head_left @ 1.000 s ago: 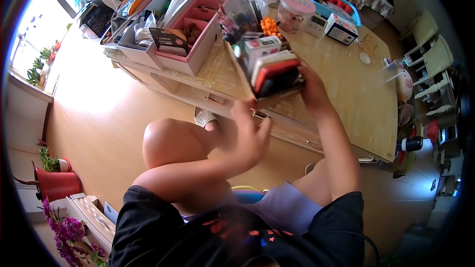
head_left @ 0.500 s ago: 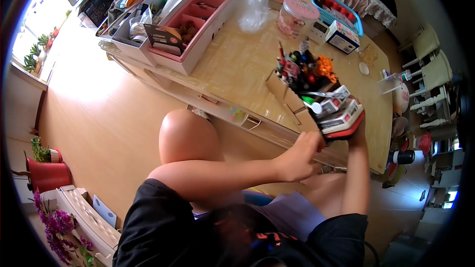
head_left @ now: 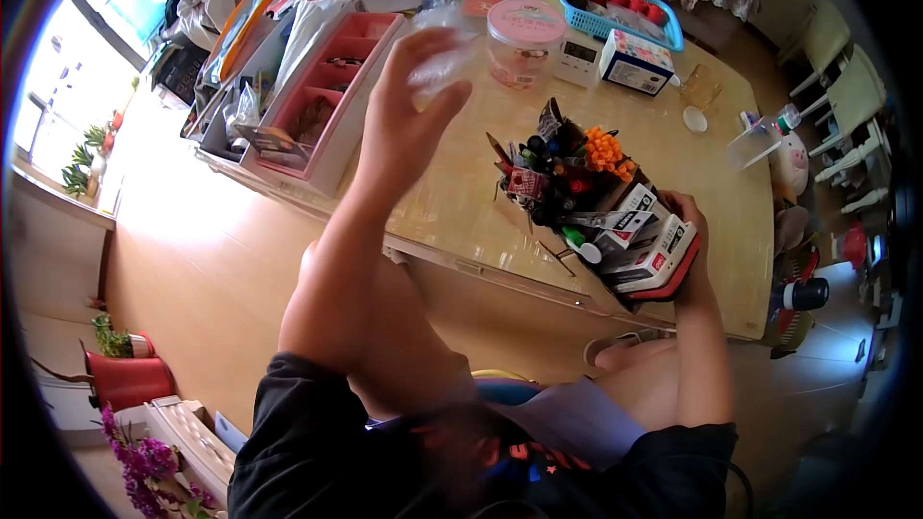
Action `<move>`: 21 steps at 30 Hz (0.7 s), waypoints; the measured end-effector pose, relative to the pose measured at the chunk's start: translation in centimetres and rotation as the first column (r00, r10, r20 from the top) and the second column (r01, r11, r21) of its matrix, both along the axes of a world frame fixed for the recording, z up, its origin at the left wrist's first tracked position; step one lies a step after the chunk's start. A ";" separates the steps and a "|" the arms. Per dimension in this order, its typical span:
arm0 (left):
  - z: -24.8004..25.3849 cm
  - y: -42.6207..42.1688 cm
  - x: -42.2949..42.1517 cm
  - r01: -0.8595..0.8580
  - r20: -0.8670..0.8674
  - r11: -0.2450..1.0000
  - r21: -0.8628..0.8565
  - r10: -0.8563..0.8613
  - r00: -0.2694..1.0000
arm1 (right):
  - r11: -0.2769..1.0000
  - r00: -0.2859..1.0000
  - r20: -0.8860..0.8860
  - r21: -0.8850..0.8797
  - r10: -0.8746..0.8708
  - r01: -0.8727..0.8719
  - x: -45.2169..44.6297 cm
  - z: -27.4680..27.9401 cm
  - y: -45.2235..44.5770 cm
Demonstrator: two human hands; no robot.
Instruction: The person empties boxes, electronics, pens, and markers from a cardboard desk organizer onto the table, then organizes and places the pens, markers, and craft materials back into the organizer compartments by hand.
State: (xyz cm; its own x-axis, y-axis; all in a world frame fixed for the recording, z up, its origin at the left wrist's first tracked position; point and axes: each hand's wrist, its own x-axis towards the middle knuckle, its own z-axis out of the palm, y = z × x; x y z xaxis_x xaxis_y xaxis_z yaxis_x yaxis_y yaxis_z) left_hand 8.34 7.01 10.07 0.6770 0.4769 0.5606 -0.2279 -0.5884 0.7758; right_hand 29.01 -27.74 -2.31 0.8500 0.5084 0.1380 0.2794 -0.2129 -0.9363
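A pen box (head_left: 604,290) is held at the table's (head_left: 452,168) near edge.
It is gripped by the right hand (head_left: 688,213); the left hand (head_left: 406,101) is lifted and spread out near a clear plastic bag (head_left: 446,69).

The organizer (head_left: 612,196) is packed full and sits at a slant, its near right corner in the right hand (head_left: 691,219). Just beside the grip lie two white boxes (head_left: 658,256) with dark print, one over a red case (head_left: 682,275). Farther from the grip, dark pens (head_left: 544,161) stand bunched beside a knobbly orange cluster (head_left: 606,152). Left of the grip, a green-and-white tube (head_left: 583,244) leans near the boxes.
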 end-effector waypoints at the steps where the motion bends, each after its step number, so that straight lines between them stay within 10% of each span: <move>1: -2.8 2.8 1.5 -0.329 -0.003 0.787 0.521 0.387 0.922 | 1.000 1.000 0.001 -0.014 -0.004 0.004 -0.1 0.1 0.2; 6: -10.0 9.9 5.5 -0.343 -0.146 0.813 0.471 0.455 0.878 | 1.000 0.998 -0.067 0.010 0.003 -0.002 -0.2 0.9 0.8; 10: -9.8 10.5 7.2 -0.435 -0.233 0.898 0.072 0.439 0.868 | 0.999 0.999 -0.046 -0.053 0.004 -0.006 -0.5 2.3 1.5; 11: -9.5 10.2 7.6 -0.415 0.053 0.909 0.041 0.413 0.909 | 0.998 0.999 -0.037 -0.061 0.006 -0.008 -0.4 2.4 1.7; 15: -7.1 9.0 6.5 -0.303 0.162 0.902 -0.309 0.363 0.917 | 0.999 0.986 -0.165 0.021 -0.020 0.024 0.8 1.5 1.8; 21: -3.6 6.6 4.3 -0.043 0.264 0.711 -0.702 0.316 0.911 | 0.994 0.985 0.148 -0.052 -0.086 0.095 -1.2 1.1 2.0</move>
